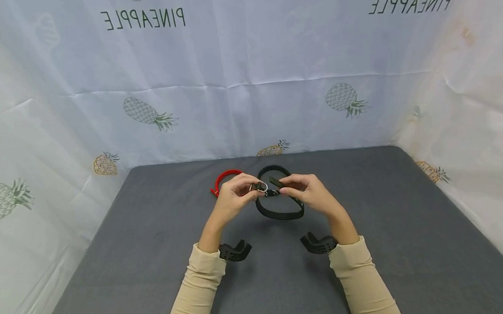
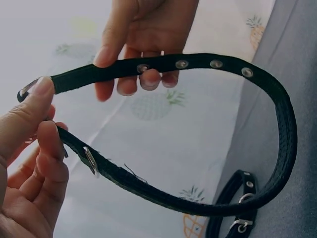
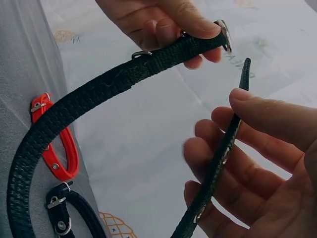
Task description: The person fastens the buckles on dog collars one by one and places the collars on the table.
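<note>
A dark green collar (image 1: 281,216) hangs in a loop between both hands above the table. My left hand (image 1: 232,194) pinches its buckle end between thumb and fingers; the metal buckle (image 3: 225,35) sticks out past the thumb. Near that end a D-ring (image 2: 91,161) sits on the strap. With thumb and fingers my right hand (image 1: 310,194) pinches the strap's free end (image 3: 245,74), where metal eyelets (image 2: 182,64) line the band. In the right wrist view the strap's tip stands apart from the buckle.
On the grey table (image 1: 154,259), behind the hands, lie a red collar (image 1: 222,177), partly covered by the left hand, and a black collar (image 1: 274,168), both buckled into loops. A white pineapple-print cloth (image 1: 249,118) hangs at the back and sides.
</note>
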`<state>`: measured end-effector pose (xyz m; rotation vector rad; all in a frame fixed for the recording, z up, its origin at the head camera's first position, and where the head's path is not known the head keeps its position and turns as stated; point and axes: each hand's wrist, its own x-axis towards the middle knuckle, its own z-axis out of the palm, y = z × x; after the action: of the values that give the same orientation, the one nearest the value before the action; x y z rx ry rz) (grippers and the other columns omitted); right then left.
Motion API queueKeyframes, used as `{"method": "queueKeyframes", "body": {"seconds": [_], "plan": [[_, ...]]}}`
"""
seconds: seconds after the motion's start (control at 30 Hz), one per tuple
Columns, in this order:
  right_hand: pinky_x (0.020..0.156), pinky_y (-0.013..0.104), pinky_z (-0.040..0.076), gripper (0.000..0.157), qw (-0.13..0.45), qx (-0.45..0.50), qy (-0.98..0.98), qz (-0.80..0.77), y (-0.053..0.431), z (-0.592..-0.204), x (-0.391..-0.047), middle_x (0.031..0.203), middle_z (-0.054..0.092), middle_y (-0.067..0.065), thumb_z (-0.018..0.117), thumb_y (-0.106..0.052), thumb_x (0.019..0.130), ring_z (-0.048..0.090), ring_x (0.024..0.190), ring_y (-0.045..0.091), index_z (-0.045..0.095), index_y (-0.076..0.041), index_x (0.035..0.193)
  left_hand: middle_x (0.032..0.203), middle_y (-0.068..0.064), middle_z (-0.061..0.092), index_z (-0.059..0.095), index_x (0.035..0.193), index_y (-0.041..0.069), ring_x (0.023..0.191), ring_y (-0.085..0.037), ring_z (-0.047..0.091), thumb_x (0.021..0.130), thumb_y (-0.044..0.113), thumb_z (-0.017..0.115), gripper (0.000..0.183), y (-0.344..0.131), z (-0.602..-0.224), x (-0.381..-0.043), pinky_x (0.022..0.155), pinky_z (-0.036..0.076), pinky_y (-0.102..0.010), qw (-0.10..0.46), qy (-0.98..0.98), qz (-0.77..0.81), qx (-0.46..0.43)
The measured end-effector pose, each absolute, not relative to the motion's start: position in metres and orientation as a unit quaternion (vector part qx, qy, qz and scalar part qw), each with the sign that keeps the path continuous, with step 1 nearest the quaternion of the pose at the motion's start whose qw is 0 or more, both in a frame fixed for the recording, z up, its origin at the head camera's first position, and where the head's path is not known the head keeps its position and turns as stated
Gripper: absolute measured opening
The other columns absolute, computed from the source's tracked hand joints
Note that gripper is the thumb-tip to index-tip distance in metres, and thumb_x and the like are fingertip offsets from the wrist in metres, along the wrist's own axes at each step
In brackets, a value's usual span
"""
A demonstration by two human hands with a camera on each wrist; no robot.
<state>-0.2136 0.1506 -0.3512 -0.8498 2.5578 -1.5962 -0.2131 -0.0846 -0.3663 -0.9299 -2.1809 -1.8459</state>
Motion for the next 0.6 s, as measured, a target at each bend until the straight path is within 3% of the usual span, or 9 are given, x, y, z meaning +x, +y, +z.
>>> {"method": "queueKeyframes", "body": {"seconds": [0.27, 0.5, 0.6], "plan": [[0.069, 0.023, 0.053, 0.025, 0.003, -0.269, 0.814, -0.514, 0.147, -0.3536, -0.2134, 0.103, 0.068, 0.026, 0.065, -0.005, 0.09, 0.062, 0.076, -0.002, 0.067, 0.006, 0.113, 0.104, -0.026, 0.061, 0.066, 0.105, -0.01, 0.07, -0.007, 0.054, 0.082, -0.007, 0.069, 0.024, -0.0872, -0.3646, -0.2125, 0.064, 0.048, -0.018, 0.051, -0.725, -0.614, -0.306], [0.07, 0.022, 0.052, 0.025, -0.003, -0.264, 0.822, -0.504, 0.1462, -0.3556, -0.2144, 0.101, 0.069, 0.023, 0.067, -0.006, 0.089, 0.065, 0.081, 0.019, 0.068, 0.004, 0.111, 0.105, -0.02, 0.062, 0.068, 0.108, -0.004, 0.071, -0.007, 0.051, 0.083, 0.0, 0.071, 0.025, -0.0875, -0.3654, -0.2129, 0.064, 0.046, -0.017, 0.04, -0.74, -0.603, -0.295], [0.069, 0.022, 0.052, 0.024, -0.006, -0.27, 0.822, -0.5, 0.1464, -0.3564, -0.2151, 0.098, 0.068, 0.022, 0.067, -0.006, 0.088, 0.063, 0.08, 0.016, 0.069, 0.003, 0.11, 0.106, -0.017, 0.062, 0.068, 0.109, 0.0, 0.073, -0.005, 0.05, 0.084, 0.004, 0.072, 0.026, -0.0878, -0.3658, -0.2127, 0.064, 0.046, -0.017, 0.036, -0.746, -0.599, -0.29]]}}
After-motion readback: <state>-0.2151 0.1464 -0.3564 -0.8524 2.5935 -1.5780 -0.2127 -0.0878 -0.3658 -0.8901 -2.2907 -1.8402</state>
